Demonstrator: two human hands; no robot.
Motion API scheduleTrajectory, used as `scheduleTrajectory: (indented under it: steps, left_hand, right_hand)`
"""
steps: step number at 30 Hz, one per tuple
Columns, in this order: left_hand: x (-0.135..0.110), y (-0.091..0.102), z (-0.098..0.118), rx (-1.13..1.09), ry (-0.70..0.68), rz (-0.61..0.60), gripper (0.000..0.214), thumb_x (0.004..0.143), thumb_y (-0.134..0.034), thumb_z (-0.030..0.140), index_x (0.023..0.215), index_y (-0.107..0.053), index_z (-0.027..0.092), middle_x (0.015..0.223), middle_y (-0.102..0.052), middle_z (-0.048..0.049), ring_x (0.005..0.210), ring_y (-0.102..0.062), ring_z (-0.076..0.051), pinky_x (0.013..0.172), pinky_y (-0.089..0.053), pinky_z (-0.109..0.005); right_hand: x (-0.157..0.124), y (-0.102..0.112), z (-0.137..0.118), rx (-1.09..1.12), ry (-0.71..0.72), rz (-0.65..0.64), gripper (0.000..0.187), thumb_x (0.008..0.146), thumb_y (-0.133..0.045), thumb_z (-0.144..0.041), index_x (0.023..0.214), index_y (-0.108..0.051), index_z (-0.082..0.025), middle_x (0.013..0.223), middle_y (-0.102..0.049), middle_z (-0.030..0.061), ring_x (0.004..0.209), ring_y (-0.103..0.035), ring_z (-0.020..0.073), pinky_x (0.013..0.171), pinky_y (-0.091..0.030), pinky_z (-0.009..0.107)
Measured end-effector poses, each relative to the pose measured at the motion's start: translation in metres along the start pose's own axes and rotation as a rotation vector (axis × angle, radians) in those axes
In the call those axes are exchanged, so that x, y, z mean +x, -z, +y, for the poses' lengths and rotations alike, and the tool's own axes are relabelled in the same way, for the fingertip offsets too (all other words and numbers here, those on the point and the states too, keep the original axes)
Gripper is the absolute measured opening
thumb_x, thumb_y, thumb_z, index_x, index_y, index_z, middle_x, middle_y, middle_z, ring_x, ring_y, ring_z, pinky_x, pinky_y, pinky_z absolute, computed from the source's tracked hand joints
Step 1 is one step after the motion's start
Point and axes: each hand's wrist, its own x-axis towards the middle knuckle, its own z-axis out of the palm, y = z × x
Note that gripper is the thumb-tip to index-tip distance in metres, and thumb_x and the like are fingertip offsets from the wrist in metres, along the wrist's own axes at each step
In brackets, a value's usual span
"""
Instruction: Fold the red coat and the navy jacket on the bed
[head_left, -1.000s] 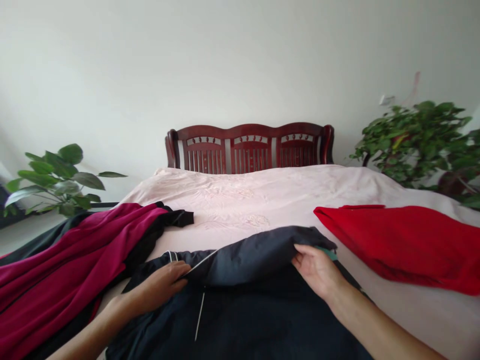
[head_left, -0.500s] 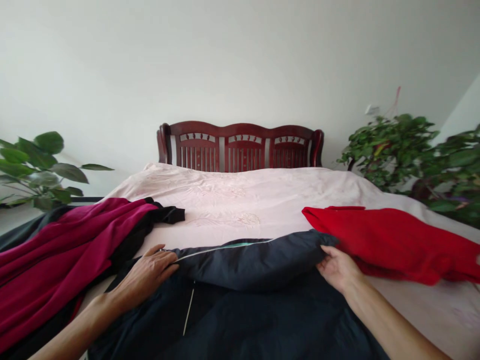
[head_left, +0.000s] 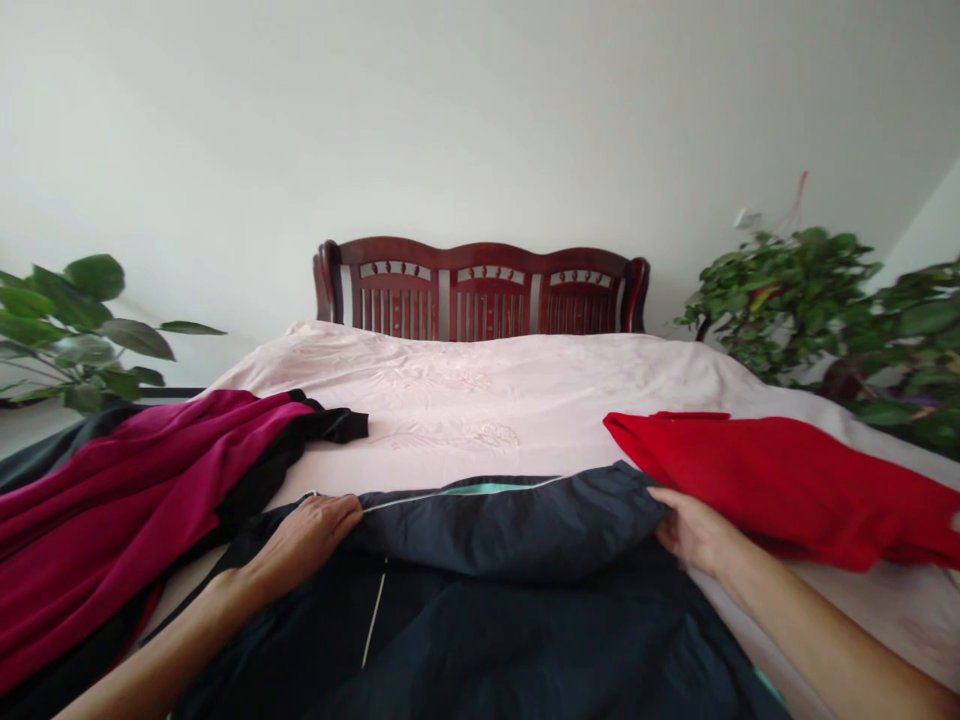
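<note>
A dark navy jacket (head_left: 510,640) with thin white piping and a bit of teal lining lies across the bed nearest me. Its upper part is folded over into a puffed band. My left hand (head_left: 319,530) is closed on the left end of this band, with the fingertips hidden in the cloth. At the opposite end, my right hand (head_left: 690,525) pinches the fabric between thumb and fingers. A red garment (head_left: 780,480) lies just beyond my right hand. To the left is a magenta and black garment (head_left: 180,460), close to my left forearm.
The bed has a pale pink sheet (head_left: 450,385) with embroidered patterns. A dark red wooden headboard (head_left: 487,290) stands at its far end against a white wall. Leafy plants flank the bed, one at the left (head_left: 90,330) and more at the right (head_left: 787,300).
My left hand has closed its fingers further on the jacket. My right hand has shifted slightly right, drawing the jacket's end with it. The other garments lie as before.
</note>
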Motion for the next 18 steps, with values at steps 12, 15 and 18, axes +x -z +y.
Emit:
scheduleTrajectory:
  steps: [12,15,18]
  left_hand:
    - [0.01,0.008,0.026,0.069,0.055,-0.088,0.035,0.089,-0.052,0.055,0.09,-0.068,0.024,0.089,-0.069,-0.0063,0.09,-0.065,-0.029,0.086,-0.042,-0.039]
    - [0.021,0.011,0.049,-0.092,-0.034,-0.074,0.052,0.078,-0.069,0.052,0.123,-0.062,0.027,0.12,-0.066,-0.0105,0.114,-0.058,-0.035,0.099,-0.039,-0.047]
    - [0.036,0.008,0.085,-0.337,-0.199,-0.058,0.095,0.066,-0.083,0.046,0.148,-0.038,0.029,0.151,-0.043,-0.0141,0.137,-0.038,-0.039,0.112,-0.029,-0.054]
  right_hand:
    - [-0.022,-0.009,-0.002,-0.051,0.129,-0.171,0.042,0.063,-0.056,-0.002,0.099,-0.066,-0.021,0.078,-0.073,0.0032,0.068,-0.067,0.0179,0.056,-0.049,0.023]
    - [-0.069,-0.033,-0.012,-0.049,0.171,-0.48,0.044,0.062,-0.066,-0.009,0.105,-0.068,-0.022,0.091,-0.075,0.0049,0.08,-0.068,0.0205,0.068,-0.051,0.028]
    - [-0.135,-0.065,-0.008,-0.157,0.13,-0.815,0.039,0.059,-0.069,-0.01,0.097,-0.072,-0.021,0.087,-0.074,0.0019,0.078,-0.066,0.0181,0.07,-0.05,0.027]
